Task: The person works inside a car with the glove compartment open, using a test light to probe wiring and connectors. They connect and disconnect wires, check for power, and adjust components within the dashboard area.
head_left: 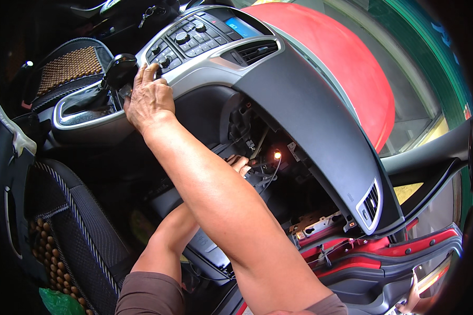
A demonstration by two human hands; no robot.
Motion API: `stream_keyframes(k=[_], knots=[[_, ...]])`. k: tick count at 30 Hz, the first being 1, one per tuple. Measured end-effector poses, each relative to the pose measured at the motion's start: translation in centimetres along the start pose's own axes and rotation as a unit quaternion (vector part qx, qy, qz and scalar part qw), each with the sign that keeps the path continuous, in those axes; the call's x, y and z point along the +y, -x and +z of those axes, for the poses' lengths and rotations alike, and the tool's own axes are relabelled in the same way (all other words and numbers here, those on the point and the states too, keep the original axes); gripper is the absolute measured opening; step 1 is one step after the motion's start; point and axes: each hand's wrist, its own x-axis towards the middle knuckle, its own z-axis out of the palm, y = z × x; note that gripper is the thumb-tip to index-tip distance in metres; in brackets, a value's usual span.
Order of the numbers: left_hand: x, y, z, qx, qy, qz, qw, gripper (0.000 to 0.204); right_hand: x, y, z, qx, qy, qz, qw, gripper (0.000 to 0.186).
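Note:
My right arm crosses over my left. My right hand (150,100) reaches the lower centre console, fingers partly stretched, their tips on the panel beside a round control dial (164,62). The black gear lever (122,68) stands right next to it. Deep in the dashboard opening (305,184) is my left hand (239,164), mostly covered by the right forearm; its visible fingers are bent together by dark wiring and parts, and what they hold is hidden. Close to these fingers a small lit bulb (277,155) glows on a thin cable (273,178).
The dark dashboard top (299,100) curves over the opening, with an air vent (371,206) at its end. A metal bracket (315,224) is exposed below. Beaded seats (71,65) lie to the left. The red door (352,262) stands at lower right, near another person's hand (412,296).

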Motion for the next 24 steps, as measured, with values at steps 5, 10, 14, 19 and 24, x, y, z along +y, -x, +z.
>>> stream_keyframes(k=[5, 10, 14, 19, 24], knots=[[0.19, -0.04, -0.05, 0.003, -0.009, 0.005, 1.0, 0.012, -0.1, -0.37, -0.41, -0.027, 0.013, 0.004, 1.0, 0.086], [0.33, -0.06, 0.01, -0.002, -0.01, -0.016, 1.0, 0.012, -0.1, -0.23, -0.15, -0.027, 0.014, -0.003, 1.0, 0.088], [0.42, -0.17, -0.01, 0.0, -0.008, -0.007, 1.0, 0.013, -0.06, 0.18, 0.08, 0.012, 0.008, -0.004, 1.0, 0.088], [0.58, -0.11, -0.25, -0.014, -0.024, -0.018, 0.999, 0.014, 0.02, 0.13, 0.13, 0.004, 0.013, -0.013, 1.0, 0.088], [0.39, -0.16, -0.16, -0.001, -0.008, 0.0, 1.0, 0.013, -0.4, -0.61, 0.3, -0.028, 0.024, 0.005, 0.999, 0.088]])
